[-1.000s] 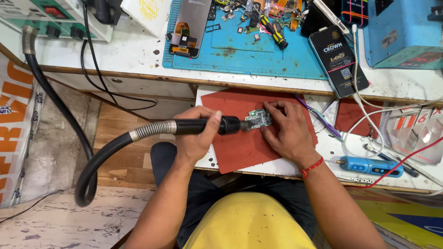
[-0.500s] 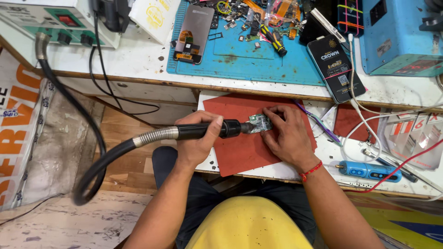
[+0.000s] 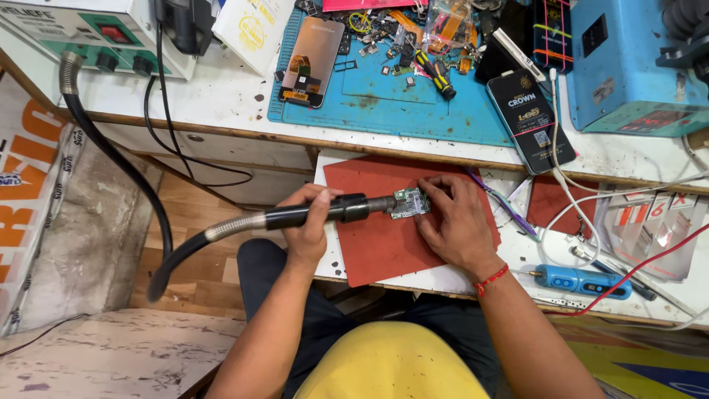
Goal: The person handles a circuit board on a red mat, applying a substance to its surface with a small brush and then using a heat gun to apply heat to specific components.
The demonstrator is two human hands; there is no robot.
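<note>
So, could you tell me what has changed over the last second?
Almost nothing: the left hand still grips the hot-air handle, its nozzle at the small circuit board, which the right hand still steadies on the red mat.

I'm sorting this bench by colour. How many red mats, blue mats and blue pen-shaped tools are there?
Red mats: 2, the large one under the circuit board and a smaller one to its right.
Blue mats: 1, on the upper bench.
Blue pen-shaped tools: 1.
Total: 4.
</note>
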